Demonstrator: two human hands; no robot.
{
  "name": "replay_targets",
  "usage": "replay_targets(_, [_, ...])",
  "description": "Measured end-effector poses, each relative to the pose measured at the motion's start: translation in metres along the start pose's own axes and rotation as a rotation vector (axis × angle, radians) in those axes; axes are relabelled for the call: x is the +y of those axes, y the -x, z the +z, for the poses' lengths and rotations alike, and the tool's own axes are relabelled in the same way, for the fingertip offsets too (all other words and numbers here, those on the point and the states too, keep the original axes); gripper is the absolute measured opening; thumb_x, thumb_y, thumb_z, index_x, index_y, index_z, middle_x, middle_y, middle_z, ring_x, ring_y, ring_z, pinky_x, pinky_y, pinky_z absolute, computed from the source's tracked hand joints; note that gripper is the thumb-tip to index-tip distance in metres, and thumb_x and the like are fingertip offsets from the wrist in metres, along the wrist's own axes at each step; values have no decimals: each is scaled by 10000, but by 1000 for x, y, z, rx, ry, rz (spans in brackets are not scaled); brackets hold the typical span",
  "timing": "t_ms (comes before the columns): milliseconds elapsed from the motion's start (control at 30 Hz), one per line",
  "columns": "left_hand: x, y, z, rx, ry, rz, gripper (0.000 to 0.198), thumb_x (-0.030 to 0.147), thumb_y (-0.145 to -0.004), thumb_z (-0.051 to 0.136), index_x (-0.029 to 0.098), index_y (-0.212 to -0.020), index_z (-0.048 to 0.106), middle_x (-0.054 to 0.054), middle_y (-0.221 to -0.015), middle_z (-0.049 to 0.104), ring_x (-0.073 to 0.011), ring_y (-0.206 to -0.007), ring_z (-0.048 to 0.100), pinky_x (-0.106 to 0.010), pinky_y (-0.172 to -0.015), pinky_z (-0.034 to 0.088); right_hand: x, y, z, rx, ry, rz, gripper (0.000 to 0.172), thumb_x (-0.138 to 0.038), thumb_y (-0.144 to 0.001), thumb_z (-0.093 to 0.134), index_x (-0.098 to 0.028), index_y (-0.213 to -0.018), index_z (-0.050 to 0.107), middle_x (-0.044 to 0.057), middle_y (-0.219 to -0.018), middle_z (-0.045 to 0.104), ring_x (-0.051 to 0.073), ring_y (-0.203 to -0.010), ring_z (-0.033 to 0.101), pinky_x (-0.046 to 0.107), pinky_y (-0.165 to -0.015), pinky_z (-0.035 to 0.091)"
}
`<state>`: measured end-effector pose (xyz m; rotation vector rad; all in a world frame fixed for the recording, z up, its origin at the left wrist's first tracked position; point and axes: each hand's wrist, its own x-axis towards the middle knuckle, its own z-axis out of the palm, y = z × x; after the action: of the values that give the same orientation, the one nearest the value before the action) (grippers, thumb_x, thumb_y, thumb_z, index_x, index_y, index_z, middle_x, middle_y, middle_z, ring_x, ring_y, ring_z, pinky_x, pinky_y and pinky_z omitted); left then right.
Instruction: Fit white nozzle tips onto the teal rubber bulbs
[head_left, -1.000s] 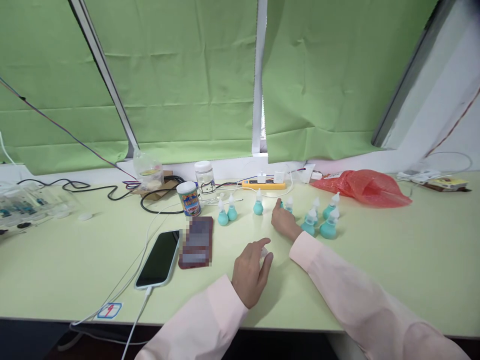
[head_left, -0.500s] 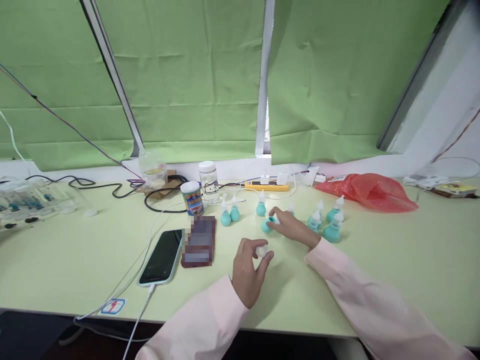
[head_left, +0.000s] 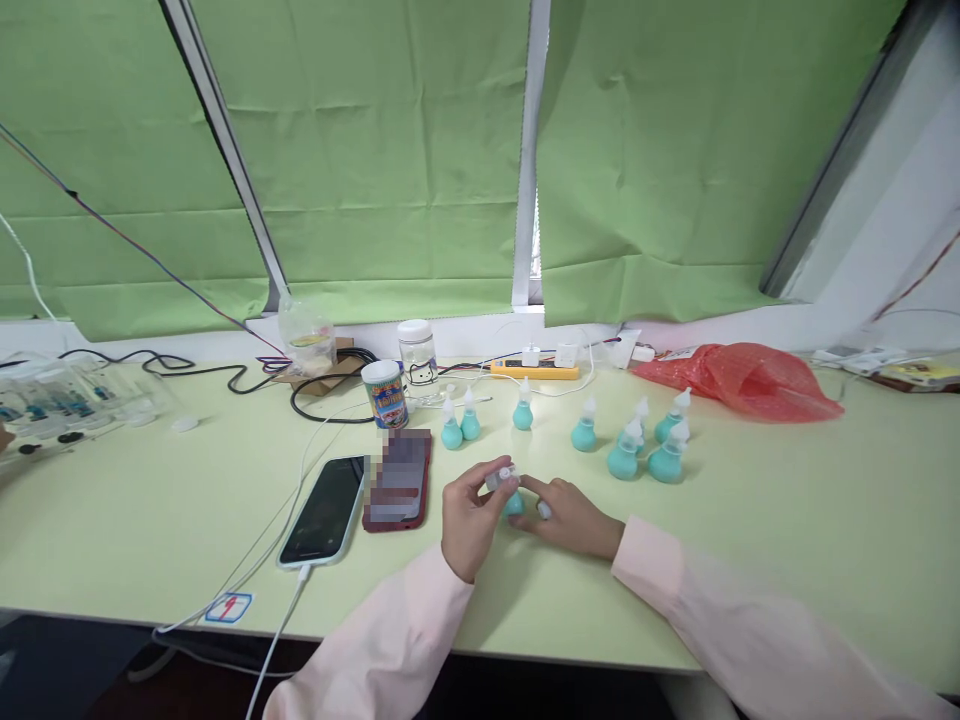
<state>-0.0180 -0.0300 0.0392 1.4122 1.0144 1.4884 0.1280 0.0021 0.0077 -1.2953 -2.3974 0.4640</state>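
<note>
My left hand [head_left: 469,518] pinches a small clear plastic collar [head_left: 496,479] between thumb and fingertips. Just below and beside it, my right hand [head_left: 576,520] grips a teal rubber bulb [head_left: 514,504], partly covered by the fingers. A small translucent white tip [head_left: 544,510] is tucked in the same hand. The collar is close over the bulb; whether they touch I cannot tell. Several bulbs with clear pointed nozzles stand upright beyond my hands, among them one [head_left: 583,432] behind my right hand and one [head_left: 523,412] farther back.
A phone on a cable [head_left: 322,512] and a dark red phone [head_left: 399,490] lie on the left. Behind stand a printed can [head_left: 385,396], a clear jar [head_left: 417,355] and a yellow power strip [head_left: 534,371]. A red plastic bag [head_left: 739,383] lies at the back right.
My right hand has drawn the teal bulb toward me and left, up to my left hand. My left hand has shifted slightly left and up with the collar.
</note>
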Motion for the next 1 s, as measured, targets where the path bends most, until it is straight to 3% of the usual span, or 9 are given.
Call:
replay_targets(100, [2,-5,-6,-88,72,-104,362,293,-678,526,122,-996,503,-63,-805,593,-143,-715,554,-298,-671,472,1,1,-2,32,22,-11,355,-425,-710,448,-243,-1015,448,-12,-614,521,161,-611,495,260,-602,339])
replay_targets(233, [3,-6,-14,-140,-65,-32,348,323,-749,423,159,-1056,436,-4,-678,526,-93,-573,493,-236,-524,454,4,5,-10,51,14,-29,351,-417,-680,476,-221,-968,431,-19,-593,496,157,-613,474,248,-584,335])
replay_targets(367, [-2,-5,-16,-216,-337,72,278,317,-793,335,178,-972,495,-10,-692,508,-111,-665,486,-228,-579,418,1,10,-15,28,-31,-85,312,-343,-670,488,-204,-934,395,-48,-545,447,130,-562,434,239,-582,327])
replay_targets(533, [-8,-4,-13,-319,-417,67,287,288,-803,312,189,-1030,456,-49,-872,529,-129,-764,497,-245,-622,423,-2,12,-8,9,-35,-116,297,-339,-660,490,-195,-900,391,-50,-549,441,116,-521,399,235,-562,317])
replay_targets(767, [-3,-4,-11,-126,-237,111,178,297,-743,446,161,-833,517,-55,-884,589,-153,-832,543,-285,-739,437,-2,10,-5,75,-126,-52,270,-328,-691,451,-190,-907,367,-58,-518,434,108,-469,393,214,-496,292])
replay_targets(1000, [0,-2,-8,-101,-228,105,165,292,-686,515,146,-756,540,-48,-764,614,-146,-694,578,-272,-628,491,-5,10,-2,101,-108,-39,261,-306,-644,492,-203,-858,383,-73,-478,428,102,-436,388,208,-488,294])
